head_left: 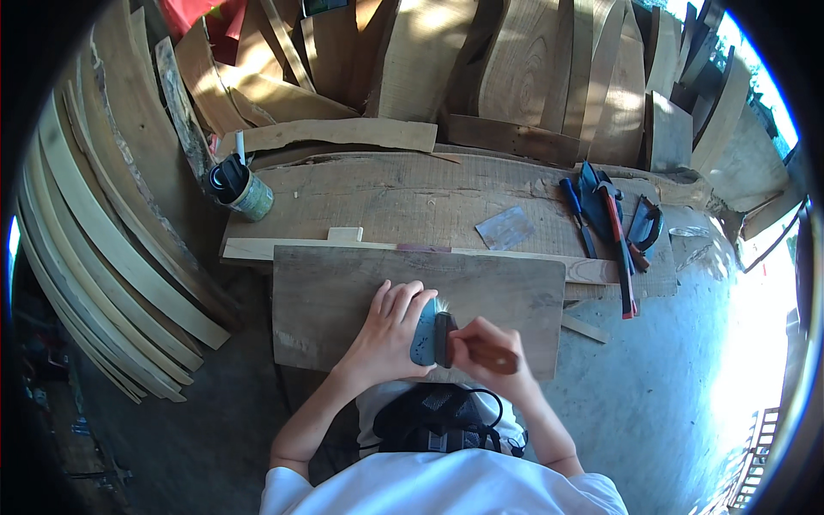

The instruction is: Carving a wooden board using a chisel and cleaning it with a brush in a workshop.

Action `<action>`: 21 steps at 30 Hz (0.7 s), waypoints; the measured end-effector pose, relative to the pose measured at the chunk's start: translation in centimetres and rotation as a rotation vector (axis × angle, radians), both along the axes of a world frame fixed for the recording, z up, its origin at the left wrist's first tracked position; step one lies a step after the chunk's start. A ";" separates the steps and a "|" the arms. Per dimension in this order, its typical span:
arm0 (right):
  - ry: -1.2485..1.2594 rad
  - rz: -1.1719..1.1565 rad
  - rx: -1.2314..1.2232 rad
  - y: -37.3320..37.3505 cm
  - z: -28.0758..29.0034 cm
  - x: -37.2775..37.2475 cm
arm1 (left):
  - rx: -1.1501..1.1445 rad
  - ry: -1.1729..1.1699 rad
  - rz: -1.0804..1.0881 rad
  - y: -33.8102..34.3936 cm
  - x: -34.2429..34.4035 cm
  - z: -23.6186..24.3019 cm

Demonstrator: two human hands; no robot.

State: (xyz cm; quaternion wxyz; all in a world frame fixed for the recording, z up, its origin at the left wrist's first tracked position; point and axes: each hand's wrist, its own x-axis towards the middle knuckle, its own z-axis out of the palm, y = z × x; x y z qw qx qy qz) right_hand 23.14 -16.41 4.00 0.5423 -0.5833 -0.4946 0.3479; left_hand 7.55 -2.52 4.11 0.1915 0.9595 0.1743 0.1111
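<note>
My left hand [390, 330] is closed round a flat teal piece [423, 333] with dark specks and holds it above a wide grey-brown board [335, 296]. In my right hand [489, 348] is a wooden-handled brush [445, 339], its dark head against or very near the right edge of the teal piece. A pale, bristle-like tuft shows at the top of that head. My fingers hide part of the teal piece, and its exact kind cannot be made out. The board lies across in front of me, its near edge close to my lap.
Behind the board is a rough wooden bench [386, 189] with a tin of tools [253, 197] at left and a clear plastic sheet [506, 228]. A red-and-black tool [618, 232] and a blue-handled tool [577, 210] lie at right. Planks [129, 240] lean left and behind.
</note>
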 end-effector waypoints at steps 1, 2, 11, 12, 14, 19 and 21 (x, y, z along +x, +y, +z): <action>-0.154 -0.060 0.063 0.1 -0.1 -0.9 | -0.001 -0.001 -0.009 0.0 0.0 -0.1; -0.207 -0.062 0.073 -0.3 -0.3 -1.1 | 0.000 0.000 -0.003 0.0 -0.2 -0.2; -0.156 -0.503 -0.161 -9.5 -3.7 6.6 | 0.093 0.091 0.395 1.6 -10.1 1.2; -0.101 -0.589 -0.196 -11.4 -3.6 7.7 | 0.078 0.049 0.460 1.9 -11.3 1.4; -0.088 -0.745 -0.182 -13.8 -3.8 9.2 | 0.050 0.010 0.584 2.7 -14.1 0.9; -0.263 -0.904 -0.210 -14.2 -2.8 10.4 | 0.091 -0.055 0.720 3.3 -15.7 2.2; -0.295 -0.862 -0.075 -12.3 -2.1 8.8 | 0.056 -0.137 0.615 2.5 -12.7 3.4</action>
